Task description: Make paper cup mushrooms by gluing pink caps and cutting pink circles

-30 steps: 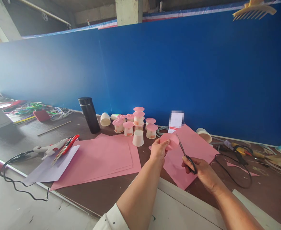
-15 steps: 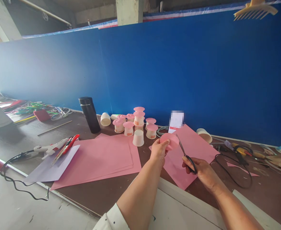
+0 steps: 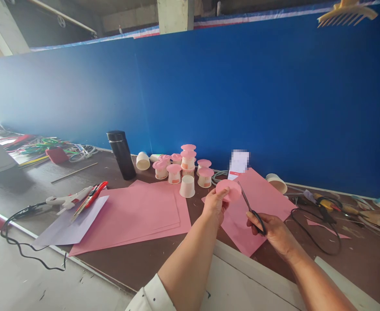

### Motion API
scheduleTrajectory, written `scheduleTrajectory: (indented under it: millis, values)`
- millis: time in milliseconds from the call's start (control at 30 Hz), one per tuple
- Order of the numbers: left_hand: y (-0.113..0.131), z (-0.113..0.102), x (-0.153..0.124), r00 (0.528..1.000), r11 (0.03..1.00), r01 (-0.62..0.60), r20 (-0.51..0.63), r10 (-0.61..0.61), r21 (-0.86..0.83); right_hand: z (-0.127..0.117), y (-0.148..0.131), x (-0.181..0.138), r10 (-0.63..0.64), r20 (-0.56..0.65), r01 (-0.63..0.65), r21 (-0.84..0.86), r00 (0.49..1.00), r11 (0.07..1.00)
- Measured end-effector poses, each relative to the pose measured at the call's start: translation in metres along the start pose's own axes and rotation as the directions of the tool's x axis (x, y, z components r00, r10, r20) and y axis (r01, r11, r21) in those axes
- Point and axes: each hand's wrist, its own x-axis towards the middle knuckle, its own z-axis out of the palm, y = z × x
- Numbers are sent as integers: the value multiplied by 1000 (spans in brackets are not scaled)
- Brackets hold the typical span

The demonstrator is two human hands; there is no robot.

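My left hand (image 3: 213, 203) pinches a small pink paper disc (image 3: 228, 190) and holds it up above the table. My right hand (image 3: 270, 231) grips black scissors (image 3: 250, 208) by the handles, the blades pointing up and left to the disc's right edge. Beneath both hands lies a loose pink sheet (image 3: 258, 203). A larger stack of pink sheets (image 3: 138, 216) lies to the left.
Several upturned paper cups with pink tops (image 3: 183, 166) stand behind, beside a black flask (image 3: 121, 154). A glue gun (image 3: 68, 199), red cutter (image 3: 91, 198) and lilac sheet (image 3: 68, 224) lie left. Black cable (image 3: 316, 229), tools and a tipped cup (image 3: 277, 182) lie right. A blue wall (image 3: 242, 95) backs the table.
The pink disc has turned slightly in my left hand and sits a little higher. The scissors and my right hand have barely moved.
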Motion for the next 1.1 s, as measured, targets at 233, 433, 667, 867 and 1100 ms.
scheduleTrajectory:
  millis: [233, 433, 667, 867, 1100]
  values:
    - [1, 3, -3, 991, 989, 136, -9, -137, -52, 0, 2, 0, 11, -13, -11, 0, 1000, 1000]
    - [1, 1, 0, 998, 998, 61, -11, -62, -33, 0, 3, 1, 5, 2, -5, -1, 1000, 1000]
    - [1, 0, -1, 1000, 999, -19, 9, 18, 28, 1, 1, 0, 5, 0, -5, 13, 1000, 1000]
    - [3, 2, -3, 1000, 999, -2, -10, 2, 42, 0, 1, 0, -5, -11, 5, 4, 1000, 1000]
    - [3, 1, -2, 1000, 998, -21, -17, 22, 65, 0, 3, 1, -12, -4, 12, -18, 1000, 1000]
